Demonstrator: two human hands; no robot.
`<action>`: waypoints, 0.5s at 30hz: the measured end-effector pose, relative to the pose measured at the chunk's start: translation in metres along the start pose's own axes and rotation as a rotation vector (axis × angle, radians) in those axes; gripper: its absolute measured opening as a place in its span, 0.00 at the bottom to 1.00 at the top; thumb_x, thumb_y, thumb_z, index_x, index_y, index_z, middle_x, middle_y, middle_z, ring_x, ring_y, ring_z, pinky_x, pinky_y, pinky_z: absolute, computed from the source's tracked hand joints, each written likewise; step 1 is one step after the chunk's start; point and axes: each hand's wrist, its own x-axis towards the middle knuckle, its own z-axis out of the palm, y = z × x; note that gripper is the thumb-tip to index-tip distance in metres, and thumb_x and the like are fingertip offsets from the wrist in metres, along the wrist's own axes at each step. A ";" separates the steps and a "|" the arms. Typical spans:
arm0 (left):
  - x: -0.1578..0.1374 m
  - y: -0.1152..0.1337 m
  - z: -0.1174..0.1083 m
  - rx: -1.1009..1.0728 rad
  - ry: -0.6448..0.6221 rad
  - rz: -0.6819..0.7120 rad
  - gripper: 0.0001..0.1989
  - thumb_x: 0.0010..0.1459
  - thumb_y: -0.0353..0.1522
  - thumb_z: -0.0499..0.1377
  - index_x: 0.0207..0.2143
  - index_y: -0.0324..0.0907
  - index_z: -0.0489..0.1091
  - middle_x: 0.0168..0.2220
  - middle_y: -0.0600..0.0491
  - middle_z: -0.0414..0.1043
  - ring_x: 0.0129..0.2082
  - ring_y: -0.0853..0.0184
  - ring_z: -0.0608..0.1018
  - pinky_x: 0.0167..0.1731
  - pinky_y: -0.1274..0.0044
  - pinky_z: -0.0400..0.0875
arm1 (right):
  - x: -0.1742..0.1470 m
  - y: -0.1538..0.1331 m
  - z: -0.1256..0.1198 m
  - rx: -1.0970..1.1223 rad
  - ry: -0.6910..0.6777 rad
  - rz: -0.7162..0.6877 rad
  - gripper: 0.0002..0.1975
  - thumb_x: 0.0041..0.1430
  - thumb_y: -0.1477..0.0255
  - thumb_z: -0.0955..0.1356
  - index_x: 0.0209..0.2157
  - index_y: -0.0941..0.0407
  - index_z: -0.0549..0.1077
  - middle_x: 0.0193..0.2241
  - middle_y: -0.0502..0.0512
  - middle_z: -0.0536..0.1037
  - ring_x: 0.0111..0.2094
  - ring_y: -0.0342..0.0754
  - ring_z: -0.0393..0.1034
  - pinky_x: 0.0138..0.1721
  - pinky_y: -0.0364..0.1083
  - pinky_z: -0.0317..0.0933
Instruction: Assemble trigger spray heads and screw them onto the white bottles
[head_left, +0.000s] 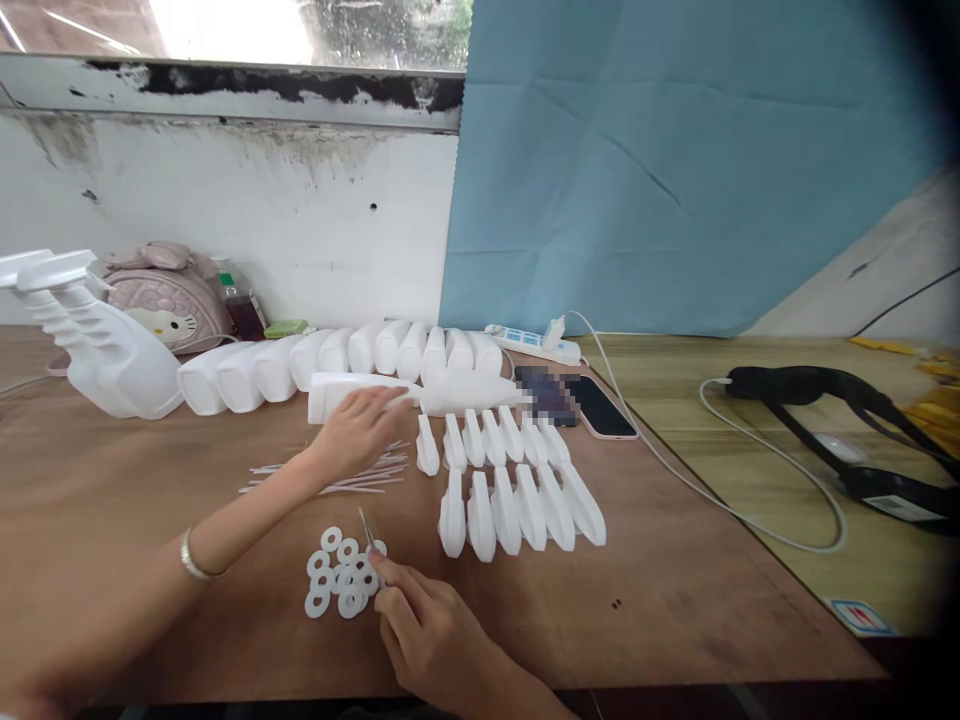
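Observation:
My left hand [364, 430] reaches over a white bottle [326, 395] lying on its side. Its fingers are stretched forward and slightly blurred; whether they touch the bottle I cannot tell. A thin pointed metal tool [365, 525] is pinched in my right hand [431, 625], its tip pointing up and away. Flat white washers [319, 602] lie in a loose cluster beside that hand. Several thin white tubes [367, 482] are scattered beneath my left hand. Two rows of white spray trigger heads [506, 510] lie to the right.
Several white bottles [274, 370] line the back, with assembled spray bottles [124, 360] at left. Behind them are a pink bag [169, 295] and a dark drink bottle [244, 310]. Phones [604, 408], a power strip [525, 342], a white cable [720, 505] and a black headset [817, 390] are at right.

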 end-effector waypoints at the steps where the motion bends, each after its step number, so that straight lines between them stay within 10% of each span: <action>1: -0.007 -0.007 -0.006 0.018 0.044 -0.066 0.19 0.56 0.28 0.52 0.51 0.38 0.58 0.51 0.45 0.64 0.48 0.58 0.66 0.46 0.69 0.59 | 0.001 0.000 0.000 0.004 -0.037 -0.002 0.07 0.54 0.83 0.59 0.30 0.61 0.66 0.43 0.67 0.73 0.38 0.50 0.71 0.34 0.44 0.70; 7: -0.083 -0.080 -0.037 0.144 0.348 -0.539 0.24 0.49 0.32 0.58 0.48 0.36 0.56 0.48 0.44 0.63 0.49 0.58 0.65 0.48 0.65 0.57 | 0.001 0.002 0.005 -0.043 -0.167 -0.064 0.10 0.56 0.83 0.57 0.33 0.63 0.68 0.46 0.64 0.71 0.44 0.51 0.67 0.45 0.46 0.65; 10: -0.135 -0.125 -0.040 0.107 0.501 -1.005 0.28 0.44 0.30 0.58 0.48 0.32 0.53 0.50 0.41 0.55 0.51 0.55 0.60 0.45 0.67 0.60 | 0.000 0.003 0.009 -0.055 -0.203 -0.071 0.11 0.57 0.83 0.57 0.35 0.61 0.68 0.48 0.59 0.70 0.46 0.51 0.65 0.48 0.47 0.62; 13: -0.182 -0.159 -0.036 0.037 0.449 -1.604 0.29 0.42 0.32 0.60 0.45 0.32 0.50 0.51 0.39 0.50 0.51 0.52 0.58 0.49 0.60 0.51 | 0.000 0.002 0.009 -0.058 -0.236 -0.070 0.10 0.56 0.81 0.59 0.38 0.61 0.68 0.50 0.57 0.69 0.50 0.52 0.61 0.53 0.49 0.58; 15: -0.202 -0.171 -0.031 0.003 0.401 -1.739 0.32 0.40 0.34 0.61 0.43 0.32 0.46 0.51 0.35 0.46 0.51 0.45 0.53 0.48 0.51 0.44 | 0.003 0.000 0.006 -0.049 -0.248 -0.068 0.09 0.57 0.78 0.61 0.39 0.61 0.67 0.51 0.56 0.68 0.52 0.52 0.59 0.55 0.49 0.55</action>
